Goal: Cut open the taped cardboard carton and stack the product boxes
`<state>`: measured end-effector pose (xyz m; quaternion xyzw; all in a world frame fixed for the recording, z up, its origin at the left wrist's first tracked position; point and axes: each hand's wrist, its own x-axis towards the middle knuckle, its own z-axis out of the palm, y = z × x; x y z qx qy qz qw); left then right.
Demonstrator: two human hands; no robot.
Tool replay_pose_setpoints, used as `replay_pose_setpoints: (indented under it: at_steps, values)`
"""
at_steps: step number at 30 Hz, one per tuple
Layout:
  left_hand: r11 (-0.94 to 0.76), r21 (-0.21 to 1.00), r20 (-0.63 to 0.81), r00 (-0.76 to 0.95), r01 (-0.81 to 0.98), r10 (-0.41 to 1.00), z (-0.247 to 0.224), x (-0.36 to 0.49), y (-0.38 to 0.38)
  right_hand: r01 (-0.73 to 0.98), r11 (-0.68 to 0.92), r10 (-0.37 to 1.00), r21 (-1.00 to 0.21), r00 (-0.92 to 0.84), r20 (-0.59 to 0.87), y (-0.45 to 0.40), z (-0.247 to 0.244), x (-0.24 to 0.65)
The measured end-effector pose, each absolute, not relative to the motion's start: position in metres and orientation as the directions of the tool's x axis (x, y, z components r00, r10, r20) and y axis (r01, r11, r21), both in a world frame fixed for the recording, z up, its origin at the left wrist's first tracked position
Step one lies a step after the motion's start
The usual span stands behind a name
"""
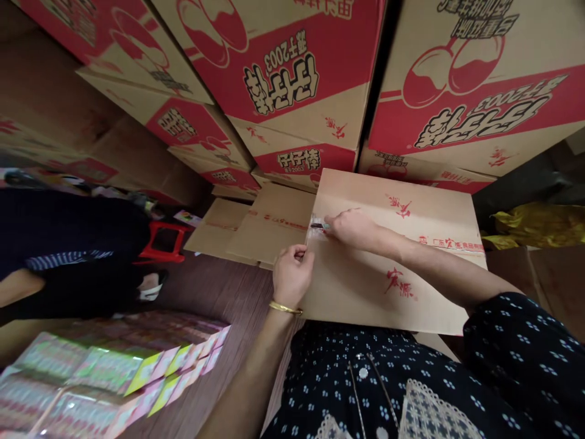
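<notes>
Hands at left edge of carton, tool in right, floor beside.

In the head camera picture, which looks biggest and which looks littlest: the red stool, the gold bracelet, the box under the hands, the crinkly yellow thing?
1. Box
2. Crinkly yellow thing
3. Red stool
4. Gold bracelet

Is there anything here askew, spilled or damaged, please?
Slightly askew: the cardboard left of the carton under the right hand lies in uneven, overlapping pieces. I see no spill or clear damage.
</notes>
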<state>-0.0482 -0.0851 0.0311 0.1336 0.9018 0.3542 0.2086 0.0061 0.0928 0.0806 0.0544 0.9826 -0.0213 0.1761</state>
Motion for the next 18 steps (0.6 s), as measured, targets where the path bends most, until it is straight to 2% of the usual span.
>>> replay_pose_setpoints:
  at_steps: [3,7,12,18]
  values:
    - [0.747,0.661,-0.333,-0.868,0.063,0.368,0.041,-0.052,-0.085,-0.006,1.0,0.003,0.022,-0.927,-0.376,0.093,0.086,0.001]
    - [0.752,0.659,-0.359,-0.869,0.023,0.341,0.043,-0.056,-0.079,-0.081,0.994,-0.041,0.072,-0.895,-0.444,0.094,0.099,-0.001]
    - [0.812,0.583,-0.356,-0.887,0.036,0.295,0.042,-0.056,-0.069,-0.185,0.981,-0.127,0.059,-0.84,-0.527,0.1,0.114,-0.001]
    - [0.825,0.565,-0.34,-0.904,0.025,0.26,0.041,-0.053,-0.071,-0.162,0.985,-0.099,0.064,-0.821,-0.563,0.122,0.107,0.019]
